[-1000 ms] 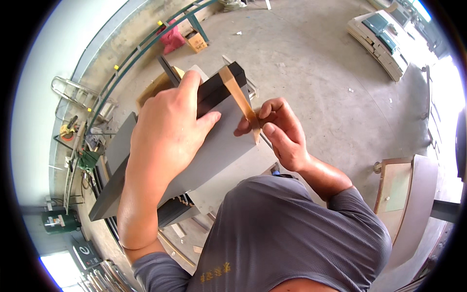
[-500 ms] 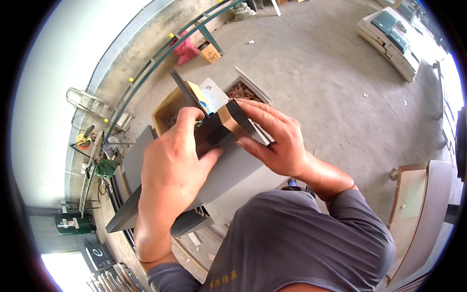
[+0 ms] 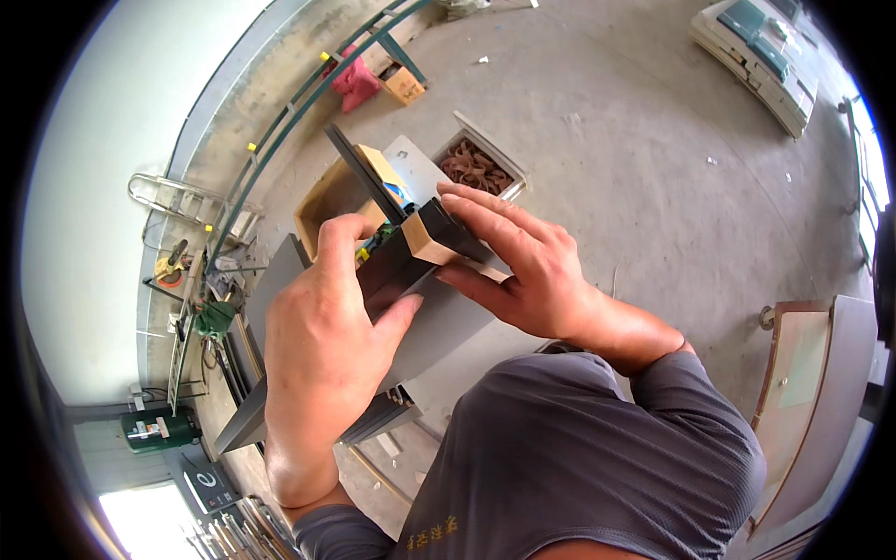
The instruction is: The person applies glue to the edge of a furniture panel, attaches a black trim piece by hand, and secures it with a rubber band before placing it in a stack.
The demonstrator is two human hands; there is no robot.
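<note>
hidden first: from my remote seat i cannot see the near end of the dark grey panel [image 3: 439, 327], because the left hand [image 3: 327, 345] covers its middle and the grey shirt [image 3: 579, 467] cuts off whatever lies below. the underside of the panel and how its far end is supported are out of sight. a small green and yellow item [image 3: 373, 245] peeks out between the left thumb and the panel; i cannot make out what it is. the contents of the tray of brown loops [image 3: 476, 168] on the floor are too small to identify.

pose: the left forearm rises from the lower edge, wrist bent, palm down over the panel. the right forearm comes in from the right, hand turned flat, fingers pointing left across the panel's upper end.

hands: the left hand is clamped on the panel, thumb hooked over the far edge, fingers spread along the near face. the right hand [image 3: 523, 271] lies with fingers extended and close together, pressing a tan strip [image 3: 434, 247] against the panel's end; the thumb sits below, touching the same strip, so the strip is pinched rather than gripped in a fist. the panel itself is held in the air in front of the chest, slanting from lower left to upper right.

beyond it stand an open wooden box [image 3: 331, 201] and the concrete floor [image 3: 635, 121].
</note>
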